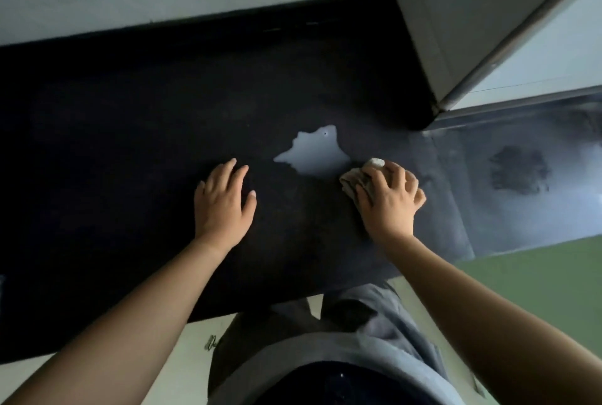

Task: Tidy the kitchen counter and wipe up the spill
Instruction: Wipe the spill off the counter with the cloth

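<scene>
Our right hand point(389, 199) presses its closed grip on the cloth point(353, 181) beside the spill point(314, 153), ready to sweep; our left hand point(224, 199), open and empty, braces us on the bench point(130, 144).

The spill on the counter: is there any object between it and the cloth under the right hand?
Nothing visible. The cloth under the right hand lies just right of the spill, almost touching its edge.

No text, label, brand or number is readable anywhere.
</scene>
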Tool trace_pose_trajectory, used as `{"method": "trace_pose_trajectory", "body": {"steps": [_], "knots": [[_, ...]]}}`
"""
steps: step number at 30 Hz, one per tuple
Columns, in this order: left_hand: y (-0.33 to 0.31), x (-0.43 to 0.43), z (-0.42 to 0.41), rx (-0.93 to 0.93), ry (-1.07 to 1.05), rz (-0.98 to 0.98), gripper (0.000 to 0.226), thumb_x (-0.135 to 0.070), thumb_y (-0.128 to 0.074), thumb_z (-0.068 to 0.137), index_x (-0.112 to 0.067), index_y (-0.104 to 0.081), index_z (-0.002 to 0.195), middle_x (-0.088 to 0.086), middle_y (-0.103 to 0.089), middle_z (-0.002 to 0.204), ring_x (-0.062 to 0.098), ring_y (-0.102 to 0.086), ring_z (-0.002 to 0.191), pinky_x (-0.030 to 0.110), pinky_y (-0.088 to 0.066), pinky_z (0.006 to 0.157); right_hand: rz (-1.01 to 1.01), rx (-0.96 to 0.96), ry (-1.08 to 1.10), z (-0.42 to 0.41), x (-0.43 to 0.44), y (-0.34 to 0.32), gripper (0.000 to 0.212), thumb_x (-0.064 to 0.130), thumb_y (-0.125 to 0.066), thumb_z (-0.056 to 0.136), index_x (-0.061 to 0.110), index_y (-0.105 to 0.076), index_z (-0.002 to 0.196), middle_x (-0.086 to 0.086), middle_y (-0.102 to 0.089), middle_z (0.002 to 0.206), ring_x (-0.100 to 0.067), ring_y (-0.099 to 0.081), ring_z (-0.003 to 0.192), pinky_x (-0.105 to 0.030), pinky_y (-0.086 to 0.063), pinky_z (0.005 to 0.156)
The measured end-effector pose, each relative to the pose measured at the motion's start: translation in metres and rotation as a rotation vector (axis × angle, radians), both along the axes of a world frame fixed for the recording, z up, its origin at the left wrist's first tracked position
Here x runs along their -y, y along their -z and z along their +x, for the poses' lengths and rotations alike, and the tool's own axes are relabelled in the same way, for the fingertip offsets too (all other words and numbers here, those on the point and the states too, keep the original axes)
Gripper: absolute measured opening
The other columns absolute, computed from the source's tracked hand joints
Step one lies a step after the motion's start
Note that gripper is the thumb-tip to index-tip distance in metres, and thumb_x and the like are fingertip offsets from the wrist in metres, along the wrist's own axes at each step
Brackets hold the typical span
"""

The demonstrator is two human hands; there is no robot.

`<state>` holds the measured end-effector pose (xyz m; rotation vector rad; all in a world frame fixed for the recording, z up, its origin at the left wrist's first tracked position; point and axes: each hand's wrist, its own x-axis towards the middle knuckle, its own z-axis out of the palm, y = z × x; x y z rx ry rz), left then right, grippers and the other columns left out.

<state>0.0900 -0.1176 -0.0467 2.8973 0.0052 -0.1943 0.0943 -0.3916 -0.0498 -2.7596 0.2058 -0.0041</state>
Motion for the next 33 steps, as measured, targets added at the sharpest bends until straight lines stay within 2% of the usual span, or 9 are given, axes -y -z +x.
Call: {"method": "trace_pose_trajectory", "body": {"steps": [4,7,10,13,15,21,24,28,33], "knots": [[0.013,-0.019,0.022,-0.011,0.026,-0.005,0.051,-0.038,-0.040,0.091,-0.017,-0.041,0.137,0.010,-0.032,0.151,0.033,-0.030,0.137,0.060,-0.027,0.106,0.030,0.090,-0.024,0.020,-0.001,0.004,0.035,0.032,-0.056,0.086,0.019,-0.058,0.119,-0.011,-0.049,0.131,-0.036,-0.041,0.118,-0.047,-0.035,0.092],[0.023,-0.026,0.026,0.008,0.046,-0.048,0.053,-0.041,-0.033,0.090,-0.022,-0.038,0.139,0.006,-0.029,0.153,0.027,-0.026,0.140,0.056,-0.017,0.111,0.046,0.113,0.129,0.052,-0.014,0.005,0.033,0.032,-0.054,0.089,0.022,-0.056,0.120,-0.008,-0.050,0.128,-0.034,-0.044,0.112,-0.043,-0.037,0.088],[0.026,-0.027,0.026,0.038,0.031,-0.070,0.053,-0.040,-0.035,0.088,-0.022,-0.040,0.138,0.006,-0.031,0.152,0.027,-0.027,0.139,0.054,-0.017,0.111,0.091,0.152,0.329,0.084,-0.030,0.006,0.030,0.033,-0.049,0.091,0.021,-0.057,0.118,-0.011,-0.050,0.122,-0.034,-0.045,0.103,-0.036,-0.035,0.083],[0.026,-0.025,0.028,0.045,0.027,-0.079,0.054,-0.041,-0.034,0.088,-0.022,-0.041,0.138,0.006,-0.032,0.151,0.027,-0.028,0.139,0.055,-0.018,0.111,0.136,0.155,0.394,0.108,-0.041,0.006,0.029,0.035,-0.046,0.092,0.021,-0.058,0.114,-0.010,-0.050,0.118,-0.032,-0.045,0.100,-0.034,-0.034,0.082],[0.026,-0.026,0.028,0.043,0.026,-0.080,0.054,-0.041,-0.034,0.088,-0.022,-0.041,0.138,0.006,-0.032,0.151,0.027,-0.029,0.138,0.055,-0.019,0.110,0.120,0.142,0.342,0.116,-0.052,0.005,0.030,0.036,-0.047,0.091,0.021,-0.059,0.113,-0.010,-0.050,0.118,-0.033,-0.045,0.101,-0.038,-0.037,0.081],[0.025,-0.028,0.029,0.041,0.036,-0.107,0.053,-0.040,-0.036,0.088,-0.022,-0.042,0.138,0.006,-0.033,0.150,0.027,-0.030,0.138,0.056,-0.020,0.109,-0.009,0.098,-0.062,0.072,-0.064,0.007,0.030,0.038,-0.052,0.090,0.024,-0.058,0.116,-0.008,-0.050,0.127,-0.032,-0.044,0.111,-0.041,-0.037,0.084],[0.026,-0.028,0.028,0.043,0.037,-0.117,0.053,-0.040,-0.036,0.088,-0.022,-0.043,0.138,0.006,-0.034,0.150,0.027,-0.030,0.137,0.056,-0.020,0.109,-0.015,0.093,0.022,0.067,-0.048,0.010,0.032,0.037,-0.053,0.089,0.025,-0.058,0.119,-0.007,-0.049,0.131,-0.032,-0.042,0.116,-0.043,-0.036,0.087],[0.027,-0.029,0.029,0.023,0.039,-0.110,0.053,-0.042,-0.034,0.090,-0.024,-0.040,0.139,0.004,-0.031,0.152,0.025,-0.028,0.139,0.055,-0.018,0.111,0.057,0.068,0.170,0.114,-0.063,0.008,0.032,0.035,-0.049,0.091,0.023,-0.055,0.120,-0.004,-0.044,0.134,-0.030,-0.039,0.120,-0.042,-0.033,0.093],[0.027,-0.029,0.029,0.038,0.038,-0.122,0.052,-0.041,-0.035,0.090,-0.024,-0.041,0.138,0.004,-0.033,0.151,0.024,-0.027,0.139,0.054,-0.016,0.110,0.051,0.048,0.007,0.122,-0.083,0.007,0.032,0.037,-0.049,0.091,0.023,-0.058,0.119,-0.003,-0.046,0.133,-0.029,-0.041,0.117,-0.042,-0.036,0.089]]}}
